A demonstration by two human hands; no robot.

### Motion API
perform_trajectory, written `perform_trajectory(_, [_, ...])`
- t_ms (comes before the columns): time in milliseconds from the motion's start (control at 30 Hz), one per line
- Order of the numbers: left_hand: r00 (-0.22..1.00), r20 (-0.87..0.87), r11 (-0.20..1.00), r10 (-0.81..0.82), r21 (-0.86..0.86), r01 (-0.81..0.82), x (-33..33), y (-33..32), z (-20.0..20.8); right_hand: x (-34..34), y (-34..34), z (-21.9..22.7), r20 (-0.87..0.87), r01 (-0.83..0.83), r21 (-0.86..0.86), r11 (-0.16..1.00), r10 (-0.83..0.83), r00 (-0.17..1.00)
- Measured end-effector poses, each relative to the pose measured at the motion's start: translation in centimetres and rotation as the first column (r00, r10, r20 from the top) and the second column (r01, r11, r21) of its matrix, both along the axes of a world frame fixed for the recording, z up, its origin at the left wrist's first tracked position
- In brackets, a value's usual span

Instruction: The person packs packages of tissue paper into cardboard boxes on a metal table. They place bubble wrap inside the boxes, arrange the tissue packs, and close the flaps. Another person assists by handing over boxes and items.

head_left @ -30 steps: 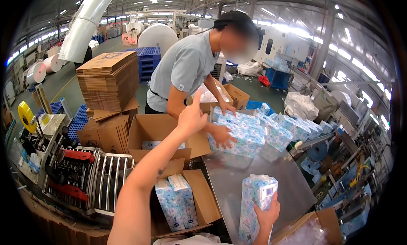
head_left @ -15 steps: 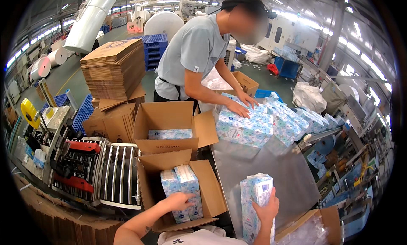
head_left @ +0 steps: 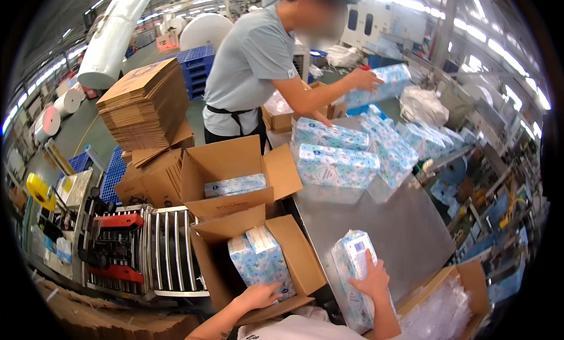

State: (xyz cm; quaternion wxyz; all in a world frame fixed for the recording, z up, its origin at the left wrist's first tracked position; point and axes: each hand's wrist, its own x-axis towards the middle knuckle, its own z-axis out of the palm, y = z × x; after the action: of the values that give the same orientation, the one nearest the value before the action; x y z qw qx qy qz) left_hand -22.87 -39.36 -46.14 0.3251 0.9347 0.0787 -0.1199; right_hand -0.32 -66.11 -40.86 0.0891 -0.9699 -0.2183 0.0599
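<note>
Having a machine with two red rails at our far left, we see a roller conveyor just beside it and a stack of flat cardboard beyond. Next comes an open carton with blue-patterned packs low inside. In front of it, our near carton holds two patterned packs side by side. Our left hand has its fingers at their lower end; we cannot tell whether it grips them. Behind the cartons, a co-worker lifts a pack over more packs on the metal table. At its near edge, our right hand holds a tilted pack, thumb and fingers spread around it. Rightmost, we have a carton of clear plastic film.
</note>
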Motion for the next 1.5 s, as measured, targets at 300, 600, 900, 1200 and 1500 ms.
perform_trajectory(300, [0.997, -0.046, 0.994, 0.063, -0.086, -0.067, 0.3, 0.6, 0.2, 2.1, -5.0, 11.6, 0.300, -0.128, 0.597, 0.792, -0.073, 0.951])
perform_trajectory(600, [0.995, -0.049, 0.993, 0.082, -0.078, -0.086, 2.6, -0.5, 0.2, 20.9, -6.2, 16.9, 0.857, -0.363, 0.466, 0.807, -0.311, 0.410])
perform_trajectory(900, [0.960, -0.093, 0.964, 0.264, -0.005, -0.265, 2.6, -2.0, 0.6, 35.4, 9.8, 18.6, 0.793, -0.535, 0.353, 0.767, 0.058, 0.606])
perform_trajectory(1200, [0.902, -0.265, 0.936, 0.341, 0.007, -0.352, 4.7, -4.6, 2.4, 43.4, 10.8, -0.8, 0.402, 0.017, 0.128, 0.992, -0.067, 0.913])
perform_trajectory(1500, [0.916, -0.190, 0.935, 0.354, 0.050, -0.351, 4.6, -6.1, 1.2, 43.9, 16.4, -2.4, 0.030, 0.155, 0.106, 0.982, -0.159, 0.987])
